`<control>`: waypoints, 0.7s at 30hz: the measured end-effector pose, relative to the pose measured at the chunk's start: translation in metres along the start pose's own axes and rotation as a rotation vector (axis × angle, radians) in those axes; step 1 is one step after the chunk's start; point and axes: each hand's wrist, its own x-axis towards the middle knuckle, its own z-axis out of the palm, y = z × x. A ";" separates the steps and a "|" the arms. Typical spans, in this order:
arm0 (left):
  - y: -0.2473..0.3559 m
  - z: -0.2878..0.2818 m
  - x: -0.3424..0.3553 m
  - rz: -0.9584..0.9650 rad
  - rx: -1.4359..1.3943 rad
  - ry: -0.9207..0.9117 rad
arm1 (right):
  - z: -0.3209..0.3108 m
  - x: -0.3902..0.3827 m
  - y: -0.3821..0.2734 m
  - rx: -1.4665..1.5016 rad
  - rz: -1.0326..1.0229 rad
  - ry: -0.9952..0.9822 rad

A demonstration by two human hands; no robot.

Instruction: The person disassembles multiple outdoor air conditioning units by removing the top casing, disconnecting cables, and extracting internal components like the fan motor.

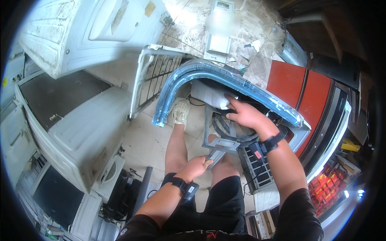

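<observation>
Head view | curved coil overhangs right hand; white casings crowd left

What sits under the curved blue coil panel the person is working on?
Under the curved blue coil panel show a white block, dark cables and a grey bracket. The right hand reaches beneath it; deeper parts are covered.
</observation>
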 end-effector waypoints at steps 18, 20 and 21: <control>-0.017 0.021 0.014 0.400 -0.458 0.180 | 0.070 -0.099 -0.126 0.551 -0.251 0.374; -0.012 0.017 0.009 0.332 -0.654 0.067 | 0.089 -0.126 -0.122 0.710 -0.163 0.445; -0.010 0.017 0.007 0.296 -0.753 0.016 | 0.099 -0.137 -0.120 0.756 -0.130 0.490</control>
